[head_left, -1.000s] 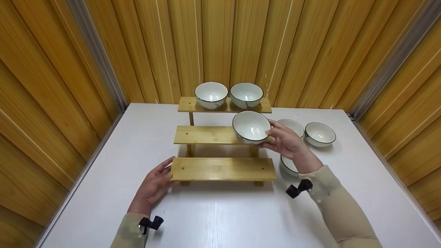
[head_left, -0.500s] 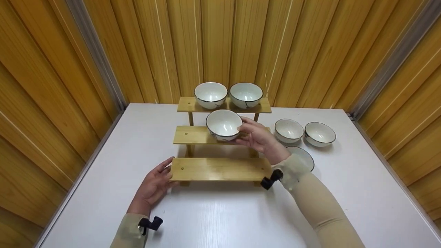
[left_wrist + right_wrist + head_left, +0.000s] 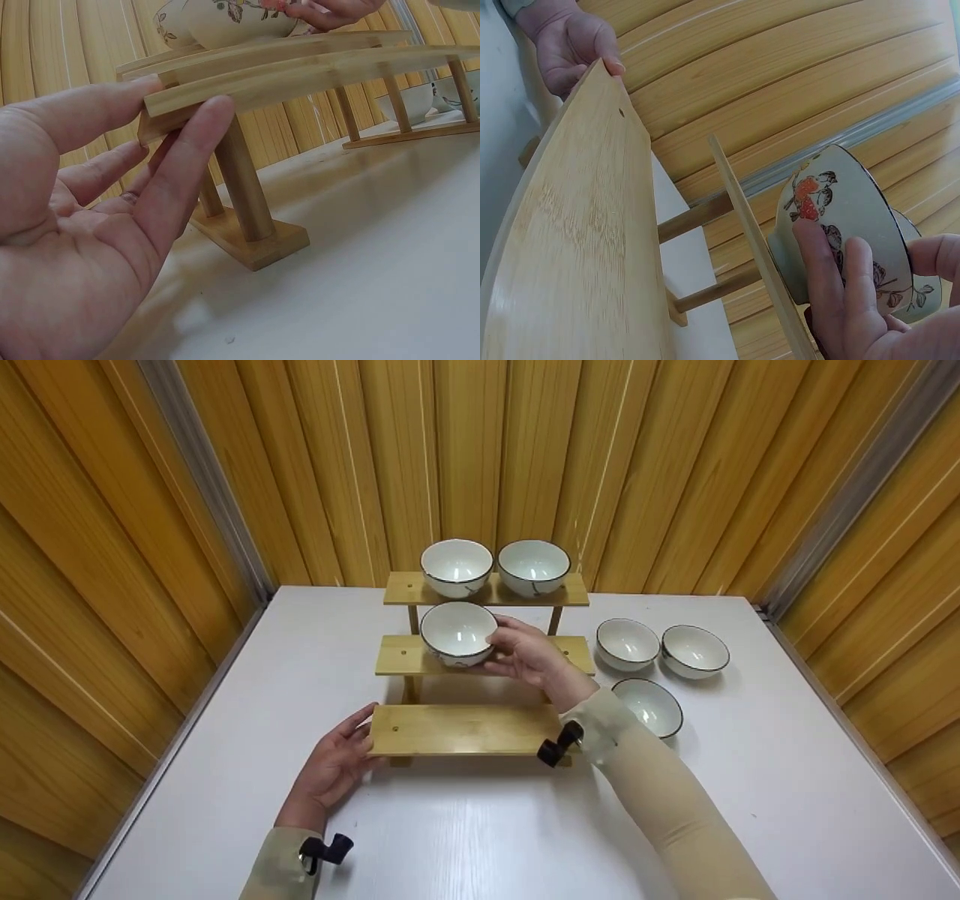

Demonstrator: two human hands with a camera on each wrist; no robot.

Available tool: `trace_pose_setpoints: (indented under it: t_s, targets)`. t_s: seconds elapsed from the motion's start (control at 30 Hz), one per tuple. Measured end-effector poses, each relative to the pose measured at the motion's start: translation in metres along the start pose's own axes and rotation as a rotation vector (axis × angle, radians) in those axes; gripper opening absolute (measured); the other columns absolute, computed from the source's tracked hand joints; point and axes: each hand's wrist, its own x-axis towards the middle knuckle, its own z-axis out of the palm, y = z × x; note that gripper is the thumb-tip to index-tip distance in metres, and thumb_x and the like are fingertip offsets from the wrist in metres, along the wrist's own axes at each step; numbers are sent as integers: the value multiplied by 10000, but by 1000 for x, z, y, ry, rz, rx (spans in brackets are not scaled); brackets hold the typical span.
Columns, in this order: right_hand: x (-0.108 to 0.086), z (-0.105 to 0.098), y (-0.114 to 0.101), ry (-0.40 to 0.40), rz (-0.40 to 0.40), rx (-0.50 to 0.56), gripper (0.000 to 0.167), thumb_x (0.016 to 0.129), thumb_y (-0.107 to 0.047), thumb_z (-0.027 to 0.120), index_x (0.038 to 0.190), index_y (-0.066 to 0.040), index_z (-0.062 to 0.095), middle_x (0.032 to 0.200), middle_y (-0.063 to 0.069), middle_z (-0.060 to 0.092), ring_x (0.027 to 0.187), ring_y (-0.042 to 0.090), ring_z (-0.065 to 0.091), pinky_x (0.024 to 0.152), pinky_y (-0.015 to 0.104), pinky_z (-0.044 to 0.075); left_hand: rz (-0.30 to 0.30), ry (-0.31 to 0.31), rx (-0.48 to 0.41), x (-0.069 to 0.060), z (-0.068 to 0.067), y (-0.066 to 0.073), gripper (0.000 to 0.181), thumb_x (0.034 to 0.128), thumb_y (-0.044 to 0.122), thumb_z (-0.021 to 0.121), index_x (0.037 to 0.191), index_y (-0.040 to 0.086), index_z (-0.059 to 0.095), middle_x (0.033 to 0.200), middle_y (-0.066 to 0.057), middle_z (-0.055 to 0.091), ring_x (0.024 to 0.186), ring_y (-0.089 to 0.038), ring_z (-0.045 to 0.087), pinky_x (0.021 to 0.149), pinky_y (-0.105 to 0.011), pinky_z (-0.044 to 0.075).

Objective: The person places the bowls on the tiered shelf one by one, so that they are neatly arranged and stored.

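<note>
My right hand (image 3: 529,656) grips a white bowl (image 3: 457,631) by its right side, thumb at the dark rim and fingers against the outer wall. The bowl is upright at the left half of the middle step of a three-step wooden display stand (image 3: 465,731). In the right wrist view, red and brown plant painting shows on the bowl's wall (image 3: 829,217), and its foot meets the step. My left hand (image 3: 330,772) holds the left end of the lowest step between thumb and fingers, as the left wrist view shows. Two similar bowls stand on the top step.
Right of the stand, three more bowls sit on the white table (image 3: 465,840): a back one (image 3: 628,645), one to its right (image 3: 695,651) and a nearer one (image 3: 651,706) partly behind the right sleeve. Wood-patterned walls (image 3: 465,450) enclose the table.
My right hand has carried the bowl leftward along the middle step, from its right end to its left half. The left hand keeps its place on the stand.
</note>
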Motion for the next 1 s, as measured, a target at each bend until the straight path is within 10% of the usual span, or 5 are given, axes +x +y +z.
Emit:
trace_pose_setpoints:
  t_s: [0.77,1.0]
  targets:
    - [-3,-9,-4,-30,47,-60,615,1033,-139,554,1607,-166,334,1259,100,578,944,190,694,741,287,623,-1,-8,-23,-3,1,1,597,1022,-54,515,1561,170,392,1383,-15,592,1136,-172,678,894,-326,590]
    - [-23,-30,-4,-117,17,-41,525,1083,-154,491,1593,-151,370,1547,240,453,922,282,779,737,254,622,2,-3,-29,-2,1,0,622,1021,-63,506,1590,131,349,1380,-25,606,1137,-184,677,901,-339,590]
